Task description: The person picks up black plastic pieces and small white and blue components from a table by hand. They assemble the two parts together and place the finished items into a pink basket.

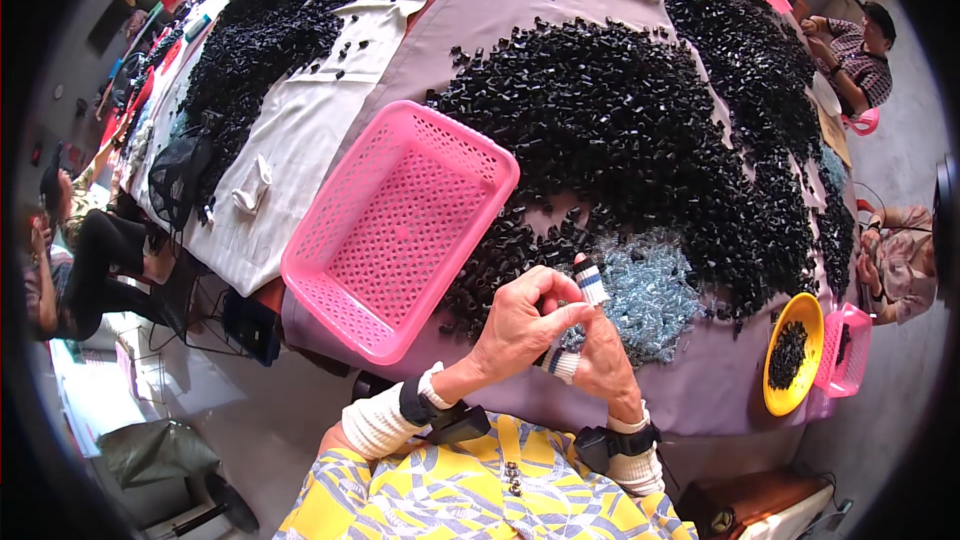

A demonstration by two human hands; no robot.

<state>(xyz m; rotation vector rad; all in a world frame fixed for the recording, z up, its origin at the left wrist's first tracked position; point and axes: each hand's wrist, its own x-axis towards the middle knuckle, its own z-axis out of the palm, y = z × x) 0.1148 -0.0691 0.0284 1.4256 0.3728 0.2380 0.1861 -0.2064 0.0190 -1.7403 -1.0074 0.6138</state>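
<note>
Black pieces (pixel 600 130): heaped loose, far centre; clear pieces (pixel 652 295) piled just beyond right hand (pixel 606 357). Left hand (pixel 515 330) pinched narrow, right fingers curled close; cannot tell what, if anything, is held. Progress, judged: yellow bowl (pixel 806 310), right, holds some; pink basket (pixel 400 225), left, shows none; bulk seemingly remains.

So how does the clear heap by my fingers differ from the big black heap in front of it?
Colour: the clear heap is see-through and pale bluish, while the black heap is dark and glossy.
Spread: the clear heap is compact; the black heap covers far more cloth.
Shared: both are many small loose pieces piled on the cloth.
</note>
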